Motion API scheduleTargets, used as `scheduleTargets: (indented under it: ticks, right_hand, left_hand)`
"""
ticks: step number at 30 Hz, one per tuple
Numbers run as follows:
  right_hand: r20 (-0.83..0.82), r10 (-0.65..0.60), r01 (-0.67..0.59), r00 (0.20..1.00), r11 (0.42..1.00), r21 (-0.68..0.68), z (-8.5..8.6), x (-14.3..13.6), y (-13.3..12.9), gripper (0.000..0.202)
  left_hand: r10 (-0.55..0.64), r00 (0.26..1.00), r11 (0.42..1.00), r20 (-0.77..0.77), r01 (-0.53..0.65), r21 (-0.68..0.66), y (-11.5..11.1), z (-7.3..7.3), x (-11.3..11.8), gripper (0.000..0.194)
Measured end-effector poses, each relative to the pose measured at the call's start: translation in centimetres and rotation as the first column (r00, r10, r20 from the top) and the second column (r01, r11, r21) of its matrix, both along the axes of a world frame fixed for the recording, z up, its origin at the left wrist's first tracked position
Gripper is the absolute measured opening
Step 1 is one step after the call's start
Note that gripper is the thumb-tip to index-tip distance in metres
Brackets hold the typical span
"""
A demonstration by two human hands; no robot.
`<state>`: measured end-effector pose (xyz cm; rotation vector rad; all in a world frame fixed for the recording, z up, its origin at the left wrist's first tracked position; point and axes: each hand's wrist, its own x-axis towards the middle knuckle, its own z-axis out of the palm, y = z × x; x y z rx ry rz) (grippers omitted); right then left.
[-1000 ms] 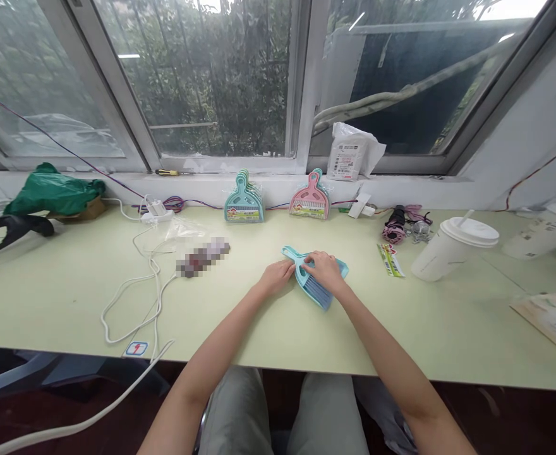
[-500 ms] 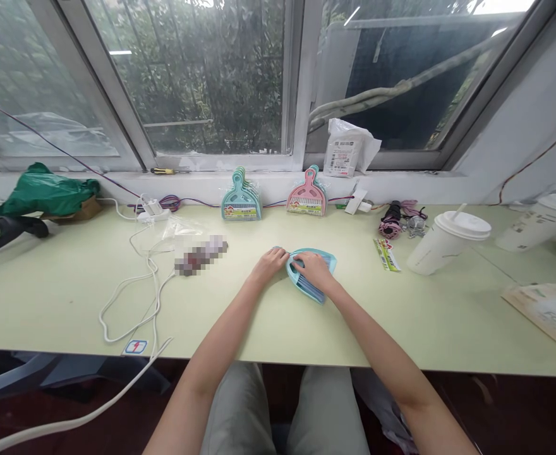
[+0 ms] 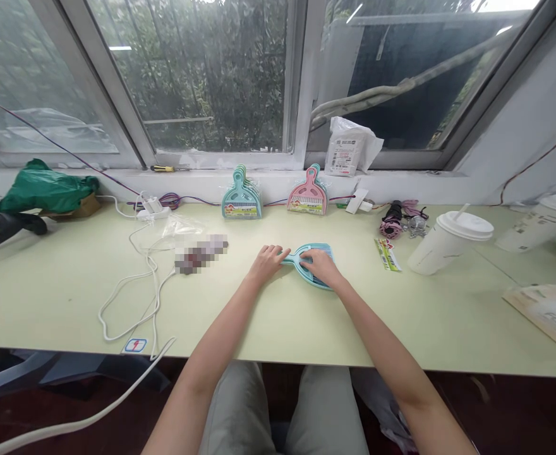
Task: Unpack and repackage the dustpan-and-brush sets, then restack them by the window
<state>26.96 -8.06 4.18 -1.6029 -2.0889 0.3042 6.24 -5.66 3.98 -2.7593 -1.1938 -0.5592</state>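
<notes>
A small light-blue dustpan (image 3: 295,258) lies on the table with its handle pointing left and its wide end to the right. A matching hand brush (image 3: 324,248) with blue bristles is nested in it, partly covered by my hand. My left hand (image 3: 265,263) is closed on the end of the handle, palm down. Over the pan, my right hand (image 3: 322,266) grips the brush with bent fingers. Its fingertips are at the brush's near part, and the grip's underside is hidden.
Packaged blue (image 3: 241,193) and pink (image 3: 308,191) dustpan sets lean against the back wall. A label card (image 3: 388,254) and a white cup (image 3: 448,243) are to the right. White cables (image 3: 153,297) and a power strip (image 3: 152,210) lie left.
The dustpan and brush have turned so the handle now points straight left and the wide end faces right. My left hand has shifted slightly left and my right hand slightly right.
</notes>
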Motion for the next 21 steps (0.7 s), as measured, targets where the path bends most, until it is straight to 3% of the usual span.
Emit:
scheduleTargets:
  ticks: [4, 6, 10, 14, 16, 18, 19, 21]
  right_hand:
    - [-0.048, 0.084, -0.082, 0.995, 0.996, 0.032, -0.4, 0.6, 0.5, 0.02]
    - [-0.04, 0.088, -0.086, 0.995, 0.995, 0.046, -0.5, 0.7, 0.7, 0.02]
    - [0.069, 0.072, -0.073, 0.995, 0.997, 0.022, -0.1, 0.2, 0.6, 0.019]
    - [0.128, -0.023, 0.021, 0.991, 1.0, 0.013, 0.6, -0.7, 0.2, 0.018]
    - [0.067, -0.137, 0.135, 0.988, 0.99, 0.035, 0.9, -1.2, 0.0, 0.018]
    - [-0.056, -0.266, 0.27, 0.962, 0.96, 0.082, 1.3, -1.7, -0.1, 0.02]
    - [-0.123, -0.309, 0.322, 0.943, 0.94, 0.112, 1.4, -2.0, -0.1, 0.022]
    - [-0.224, -0.327, 0.366, 0.918, 0.916, 0.163, 1.6, -2.5, -0.2, 0.024]
  left_hand:
    - [-0.158, 0.987, 0.987, -0.037, 0.158, 0.003, 0.0, -0.2, 0.0, 0.034]
    - [-0.177, 0.981, 0.984, -0.075, 0.176, -0.024, 0.1, -0.5, 0.0, 0.036]
    - [-0.126, 0.989, 0.987, -0.076, 0.118, -0.107, 0.2, -0.8, 0.1, 0.039]
    - [-0.034, 0.989, 0.992, 0.145, 0.051, -0.115, 0.0, -0.5, 0.5, 0.035]
    - [0.116, 0.919, 0.989, 0.377, -0.071, -0.13, -0.1, -0.3, 1.0, 0.037]
    - [0.251, 0.766, 0.954, 0.592, -0.092, -0.284, -0.2, -0.1, 1.8, 0.05]
    - [0.291, 0.701, 0.918, 0.651, -0.012, -0.396, -0.3, 0.0, 2.3, 0.054]
    - [0.306, 0.644, 0.794, 0.701, 0.234, -0.561, -0.7, 0.0, 3.2, 0.055]
